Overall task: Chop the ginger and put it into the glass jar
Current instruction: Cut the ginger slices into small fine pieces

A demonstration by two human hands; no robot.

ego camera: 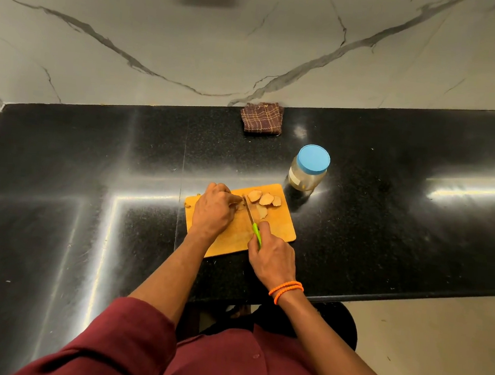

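A small wooden chopping board (278, 229) lies on the black counter. My left hand (214, 208) holds a piece of ginger (240, 206) down on the board; most of the piece is hidden under the fingers. My right hand (270, 256) grips the green handle of a knife (251, 215), whose blade stands against the ginger right beside my left fingertips. Several cut ginger slices (264, 199) lie on the board to the right of the blade. The glass jar (308, 172) with a blue lid on it stands just beyond the board's far right corner.
A folded brown checked cloth (262, 117) lies at the back of the black counter (92, 157) against the marble wall. The counter's front edge runs just right of my right wrist, with pale floor (437, 341) beyond it.
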